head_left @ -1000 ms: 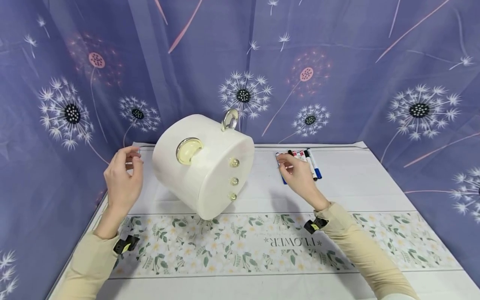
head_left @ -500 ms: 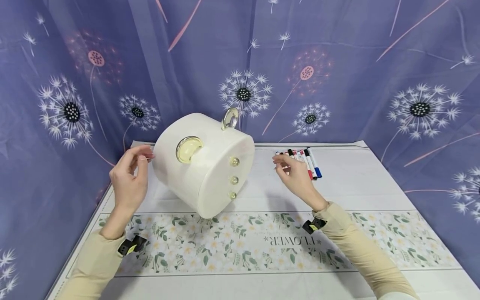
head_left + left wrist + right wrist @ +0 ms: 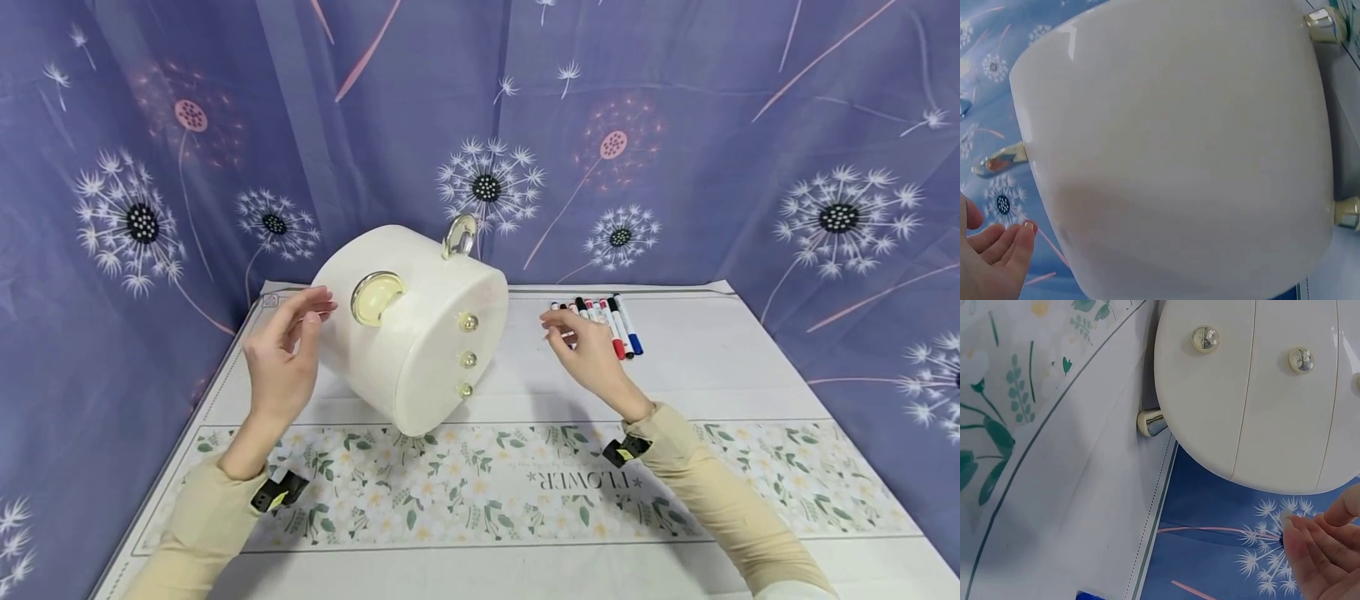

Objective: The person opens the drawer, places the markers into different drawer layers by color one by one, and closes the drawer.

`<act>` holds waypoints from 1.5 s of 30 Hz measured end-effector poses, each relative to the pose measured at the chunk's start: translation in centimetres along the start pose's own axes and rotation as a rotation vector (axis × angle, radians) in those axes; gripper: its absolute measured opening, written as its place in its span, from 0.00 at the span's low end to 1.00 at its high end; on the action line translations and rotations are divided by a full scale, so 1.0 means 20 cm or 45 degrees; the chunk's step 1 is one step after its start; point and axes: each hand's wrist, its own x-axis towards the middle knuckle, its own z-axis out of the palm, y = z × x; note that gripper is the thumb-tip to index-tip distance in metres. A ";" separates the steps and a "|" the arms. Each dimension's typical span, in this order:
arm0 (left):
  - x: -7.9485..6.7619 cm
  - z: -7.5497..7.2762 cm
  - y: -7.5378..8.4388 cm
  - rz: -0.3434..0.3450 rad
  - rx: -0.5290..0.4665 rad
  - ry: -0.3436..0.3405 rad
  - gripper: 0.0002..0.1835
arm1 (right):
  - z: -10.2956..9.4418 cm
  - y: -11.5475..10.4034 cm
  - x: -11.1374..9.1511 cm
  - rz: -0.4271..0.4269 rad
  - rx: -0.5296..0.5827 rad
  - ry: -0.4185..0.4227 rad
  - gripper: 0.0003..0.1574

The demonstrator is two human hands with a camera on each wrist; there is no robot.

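A white rounded storage box (image 3: 367, 358) stands left of the middle of the table. Three gold knobs (image 3: 468, 360) run down its front, which the right wrist view shows split by thin seams, like drawer fronts. On its top is a gold ring handle (image 3: 460, 236), and its side has a gold-rimmed recess (image 3: 378, 299). My left hand (image 3: 283, 358) overlaps the box's left side in the head view, fingers loosely bent and holding nothing. My right hand (image 3: 588, 350) hovers to the right of the box, in front of several markers (image 3: 617, 325), its fingers loosely bent without anything between them.
The markers lie side by side toward the back of the table, with red, black and blue caps. A white cloth with a floral strip (image 3: 420, 500) covers the table. Behind and on both sides hangs a purple dandelion-print curtain (image 3: 390, 125).
My left hand has moved right, from beside the box to overlapping its left side. The right hand has shifted slightly left, showing more of the markers. The box stays in place.
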 end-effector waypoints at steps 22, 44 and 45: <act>0.01 0.13 0.07 0.029 -0.091 -0.018 0.17 | 0.04 -0.10 0.03 -0.028 0.057 -0.078 0.15; 0.01 0.16 0.10 -0.025 0.053 0.038 0.18 | 0.08 -0.21 0.06 -0.205 0.122 -0.003 0.17; 0.01 0.16 0.10 -0.023 0.051 0.037 0.18 | 0.08 -0.22 0.06 -0.202 0.132 -0.006 0.17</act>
